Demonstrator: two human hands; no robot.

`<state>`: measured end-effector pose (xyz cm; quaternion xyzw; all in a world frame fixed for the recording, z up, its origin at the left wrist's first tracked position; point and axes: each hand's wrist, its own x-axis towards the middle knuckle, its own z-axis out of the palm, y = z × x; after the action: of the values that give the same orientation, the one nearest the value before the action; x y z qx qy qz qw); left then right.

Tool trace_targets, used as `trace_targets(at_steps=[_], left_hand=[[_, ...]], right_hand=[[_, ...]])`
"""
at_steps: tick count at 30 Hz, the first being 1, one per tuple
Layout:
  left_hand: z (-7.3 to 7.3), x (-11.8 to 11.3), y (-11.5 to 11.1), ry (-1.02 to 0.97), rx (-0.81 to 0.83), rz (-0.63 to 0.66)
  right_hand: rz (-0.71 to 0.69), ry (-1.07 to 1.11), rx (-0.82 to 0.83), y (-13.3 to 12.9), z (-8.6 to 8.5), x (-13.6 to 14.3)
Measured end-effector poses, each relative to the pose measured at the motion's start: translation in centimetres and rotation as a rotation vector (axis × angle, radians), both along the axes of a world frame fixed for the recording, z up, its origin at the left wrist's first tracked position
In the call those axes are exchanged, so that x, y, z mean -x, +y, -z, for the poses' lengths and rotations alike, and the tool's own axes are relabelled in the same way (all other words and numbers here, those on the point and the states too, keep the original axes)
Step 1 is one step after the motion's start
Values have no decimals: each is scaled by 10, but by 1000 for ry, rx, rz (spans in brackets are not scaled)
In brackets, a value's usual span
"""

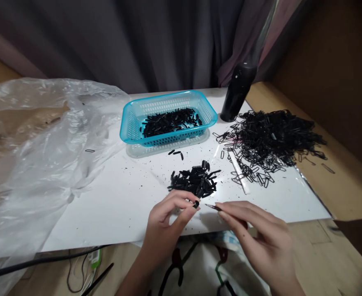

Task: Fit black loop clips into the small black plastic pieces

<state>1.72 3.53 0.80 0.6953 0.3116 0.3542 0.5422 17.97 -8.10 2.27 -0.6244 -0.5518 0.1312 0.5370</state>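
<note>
Near the front of the white board, my left hand (173, 216) pinches a small black piece (196, 204) between thumb and fingertips. Facing it, my right hand (257, 232) grips a slim dark tool with a fine point (212, 206), its tip aimed left and a short gap from the piece. Most of the tool is hidden in my fingers, so its exact kind does not show. Just beyond my left hand is a heap of short black strips (196, 179). Similar strips (171, 123) lie inside a blue plastic basket (165, 142) farther back.
A pile of black wire loops (273, 139) spreads on the right, with a white strip (238, 170) by it. Behind stands a dark bottle (238, 92). Crumpled clear plastic (85, 107) covers the left side. One loop (90, 150) and several crumbs lie on the white board (107, 205).
</note>
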Motion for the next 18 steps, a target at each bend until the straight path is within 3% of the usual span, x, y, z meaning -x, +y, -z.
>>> trace_targets(at_steps=[5, 13, 16, 18], left_hand=[[4, 2, 2, -41, -77, 26], [4, 4, 2, 6, -169, 32], [2, 3, 10, 122, -250, -37], [-2, 0, 24, 256, -364, -155]], right_hand=[[-84, -104, 24, -4, 4, -1], [-77, -133, 36, -4, 1, -1], [-53, -130, 67, -5, 3, -2], [-36, -124, 84, -7, 4, -3]])
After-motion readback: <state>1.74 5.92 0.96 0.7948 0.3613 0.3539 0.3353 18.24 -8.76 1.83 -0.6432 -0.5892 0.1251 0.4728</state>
